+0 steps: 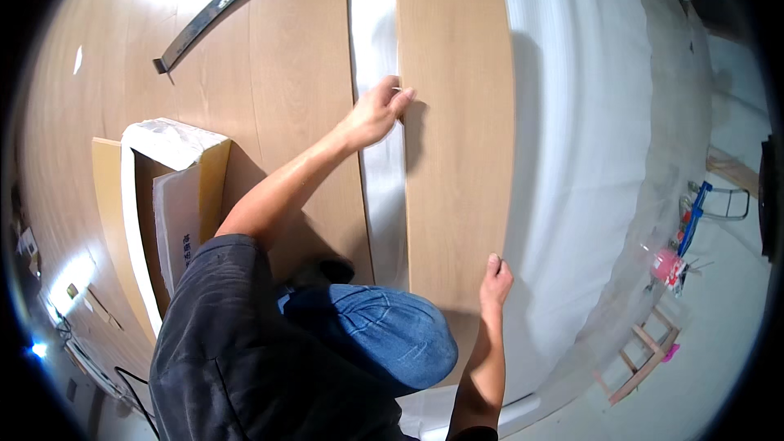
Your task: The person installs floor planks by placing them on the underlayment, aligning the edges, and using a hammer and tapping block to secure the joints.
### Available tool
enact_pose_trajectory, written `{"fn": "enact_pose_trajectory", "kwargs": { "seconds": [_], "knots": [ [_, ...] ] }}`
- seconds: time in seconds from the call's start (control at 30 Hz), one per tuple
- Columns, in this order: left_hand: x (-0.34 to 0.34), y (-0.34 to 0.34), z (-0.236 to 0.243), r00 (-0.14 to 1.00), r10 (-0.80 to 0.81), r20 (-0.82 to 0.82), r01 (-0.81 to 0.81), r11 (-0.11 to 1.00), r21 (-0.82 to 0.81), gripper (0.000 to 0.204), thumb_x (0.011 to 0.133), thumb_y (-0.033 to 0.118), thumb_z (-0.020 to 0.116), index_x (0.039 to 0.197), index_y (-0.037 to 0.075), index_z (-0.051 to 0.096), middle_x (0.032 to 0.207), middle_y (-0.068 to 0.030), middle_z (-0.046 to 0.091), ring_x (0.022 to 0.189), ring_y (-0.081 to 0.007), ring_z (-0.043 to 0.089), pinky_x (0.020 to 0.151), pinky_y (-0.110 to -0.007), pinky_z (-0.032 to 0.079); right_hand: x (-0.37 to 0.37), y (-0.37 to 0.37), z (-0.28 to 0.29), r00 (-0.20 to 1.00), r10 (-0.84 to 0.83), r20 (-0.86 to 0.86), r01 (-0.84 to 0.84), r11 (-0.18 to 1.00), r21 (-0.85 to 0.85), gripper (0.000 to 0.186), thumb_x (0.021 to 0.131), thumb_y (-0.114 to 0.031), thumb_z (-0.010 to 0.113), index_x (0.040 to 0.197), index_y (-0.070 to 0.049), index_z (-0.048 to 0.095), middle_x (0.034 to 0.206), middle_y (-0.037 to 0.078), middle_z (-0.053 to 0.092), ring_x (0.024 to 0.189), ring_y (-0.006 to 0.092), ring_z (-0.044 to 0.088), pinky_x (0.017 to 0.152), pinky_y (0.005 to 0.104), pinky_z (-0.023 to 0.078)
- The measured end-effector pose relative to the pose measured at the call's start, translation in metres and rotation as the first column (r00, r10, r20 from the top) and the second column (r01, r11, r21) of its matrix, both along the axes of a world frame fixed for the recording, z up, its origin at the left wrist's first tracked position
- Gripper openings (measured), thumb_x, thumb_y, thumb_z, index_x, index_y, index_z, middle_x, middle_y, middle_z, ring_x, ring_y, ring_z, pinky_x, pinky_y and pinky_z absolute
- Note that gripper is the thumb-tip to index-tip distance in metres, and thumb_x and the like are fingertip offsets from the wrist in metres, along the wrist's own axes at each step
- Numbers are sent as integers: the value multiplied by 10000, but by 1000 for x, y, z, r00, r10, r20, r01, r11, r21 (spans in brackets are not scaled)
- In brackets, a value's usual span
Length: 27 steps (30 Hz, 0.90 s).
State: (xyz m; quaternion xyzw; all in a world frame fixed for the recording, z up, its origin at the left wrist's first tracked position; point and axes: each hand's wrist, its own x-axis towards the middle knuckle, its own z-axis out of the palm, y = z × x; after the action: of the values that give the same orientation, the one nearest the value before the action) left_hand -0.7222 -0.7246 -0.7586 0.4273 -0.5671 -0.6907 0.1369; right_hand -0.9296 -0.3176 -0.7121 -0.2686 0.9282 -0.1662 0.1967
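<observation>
This looks like a room under renovation, with wood floor (310, 49) at ten o'clock, a white sheet (588, 131) spread at two, a loose plank (457, 147) at one, a metal bar (214, 11) toward eleven and an open box (214, 180) at nine.

Sliver (398, 89) at left hand (377, 116): too small to tell. Carton (175, 140) partly hidden by sleeve (219, 278).

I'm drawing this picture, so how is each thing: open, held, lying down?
Laid boards: flat, joined.
Loose plank: held, apart from them.
White sheet: spread out.
Carton: open.
Metal bar: lying on the boards.
Blue tool: set down.
Wooden frame: set down.
Left hand: bent at the plank's left edge; grip unclear.
Right hand: closed on the plank's lower right.
</observation>
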Motion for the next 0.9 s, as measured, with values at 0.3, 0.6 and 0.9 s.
{"fn": "enact_pose_trajectory", "kwargs": {
  "seconds": [0.3,0.6,0.9],
  "knots": [
    [48,-41,-36,759,-116,641,357,897,-260,580,1071,514,430,1030,-21,651,813,-201,712,759,-326,721,719,-447,551,23,-24,-67,994,107,-28,-107,994,2,576,973,-429,662,706,43,469,612,256,445,589,399,347,556,505,369],
    [44,-50,-41,748,-94,656,418,835,-357,601,1063,520,425,1022,-21,682,834,-234,719,830,-392,722,728,-482,575,34,-25,-76,996,88,-17,-86,991,102,644,984,-550,578,733,42,534,705,292,571,695,498,532,653,544,433],
    [42,-55,-47,656,-134,743,529,784,-326,564,1075,483,421,983,5,706,819,-194,725,733,-336,731,663,-455,592,44,-30,-68,999,49,19,-51,992,117,639,967,-553,603,746,44,545,715,296,587,705,507,554,648,545,445]
  ]
}}
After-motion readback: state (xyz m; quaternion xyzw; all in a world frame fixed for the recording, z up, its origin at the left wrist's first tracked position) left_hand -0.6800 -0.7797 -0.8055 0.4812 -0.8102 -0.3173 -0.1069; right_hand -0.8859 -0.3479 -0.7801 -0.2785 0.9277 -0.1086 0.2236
